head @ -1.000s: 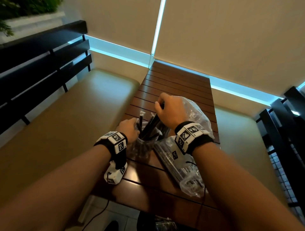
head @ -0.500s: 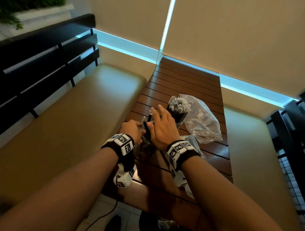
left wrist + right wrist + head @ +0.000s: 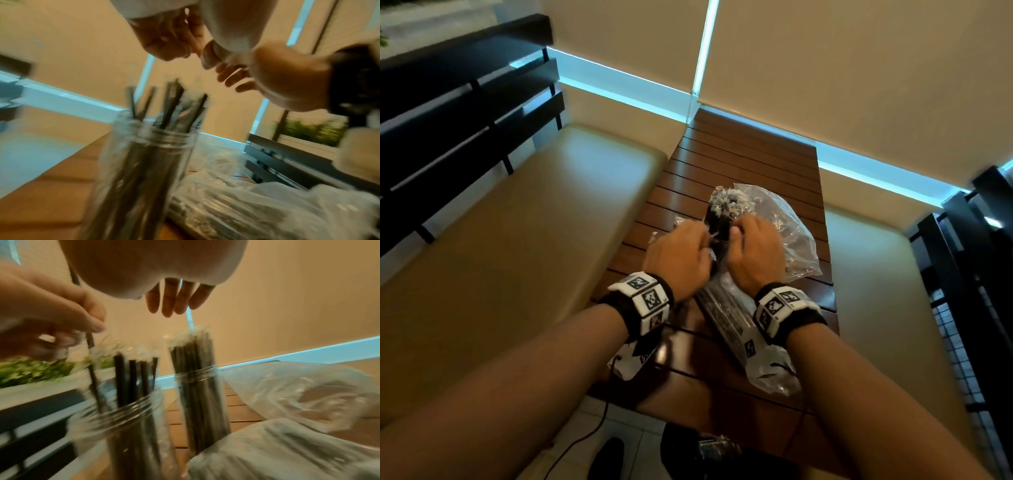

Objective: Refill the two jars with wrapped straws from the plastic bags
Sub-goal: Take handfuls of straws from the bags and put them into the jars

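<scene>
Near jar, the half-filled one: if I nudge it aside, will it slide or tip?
Probably tip-prone: the near jar is tall and narrow, with straws rising well above its rim. The loose straws would likely shift and rattle. It looks clear and smooth, so possibly slippery; push low, near the table.

My slatted brown wooden tabletop (image 3: 750, 164) looks smooth with a soft sheen. The clear glossy ridged-neck jar (image 3: 197, 399) holds dark straws (image 3: 191, 356) in shiny wrappers; the crinkled transparent plastic bag (image 3: 791, 236) glints.

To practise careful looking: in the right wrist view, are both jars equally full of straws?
No: the far jar is packed tight, while the near jar holds only a few straws.
</scene>
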The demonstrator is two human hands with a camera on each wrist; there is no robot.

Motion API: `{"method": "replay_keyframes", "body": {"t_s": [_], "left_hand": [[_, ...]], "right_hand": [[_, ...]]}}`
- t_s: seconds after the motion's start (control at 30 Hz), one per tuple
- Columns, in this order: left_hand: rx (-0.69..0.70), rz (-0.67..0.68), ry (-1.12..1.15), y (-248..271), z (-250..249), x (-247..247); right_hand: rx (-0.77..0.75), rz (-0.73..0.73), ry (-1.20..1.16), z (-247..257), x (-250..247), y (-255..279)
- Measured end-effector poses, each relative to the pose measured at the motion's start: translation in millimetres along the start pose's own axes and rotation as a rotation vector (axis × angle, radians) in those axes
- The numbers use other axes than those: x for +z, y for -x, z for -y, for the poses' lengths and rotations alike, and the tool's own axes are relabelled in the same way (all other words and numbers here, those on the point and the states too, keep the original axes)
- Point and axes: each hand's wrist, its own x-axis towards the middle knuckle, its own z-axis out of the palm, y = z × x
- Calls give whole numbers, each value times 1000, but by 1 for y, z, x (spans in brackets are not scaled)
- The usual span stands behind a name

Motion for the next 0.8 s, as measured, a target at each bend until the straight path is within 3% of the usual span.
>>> {"method": "replay_keyframes", "body": {"t_s": [0.1,0.2,0.27,0.37,0.47,0.63,0.8], "left_hand": [[236,139,-21,12,-46,18],[335,462,-174,25,-75,52],[348,638,-292,32,-84,76],[287,740,-346,44,-94,107],[252,744,-405,49,-100,128],[192,725,-332,36,-105,127],[219,650,-145,19,-106,106]], "right_hand": [[244,75,6,-39,-30,17],[421,292,126,-73,-55,43],[536,497,117,-86,-66,59],[656,815,124,-92,-78,83],[569,1046,277,-87,-82,100],[433,1042,299,-94,-61,123],[403,806,278,-89,-42,113]]}}
